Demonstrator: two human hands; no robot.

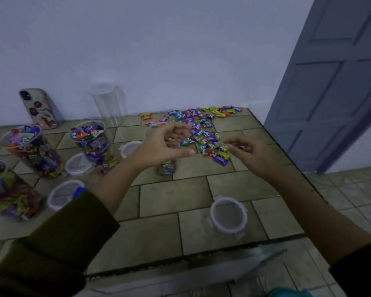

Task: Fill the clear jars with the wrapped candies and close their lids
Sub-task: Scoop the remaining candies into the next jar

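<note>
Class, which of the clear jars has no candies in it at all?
The tall jar at the back, right of the phone. It alone is empty; every other jar holds candies.

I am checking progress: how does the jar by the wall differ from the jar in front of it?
The jar by the wall is empty; the front jar is full of candies. The jar by the wall stands farther back than the front jar. Both are clear, upright, without lids.
</note>
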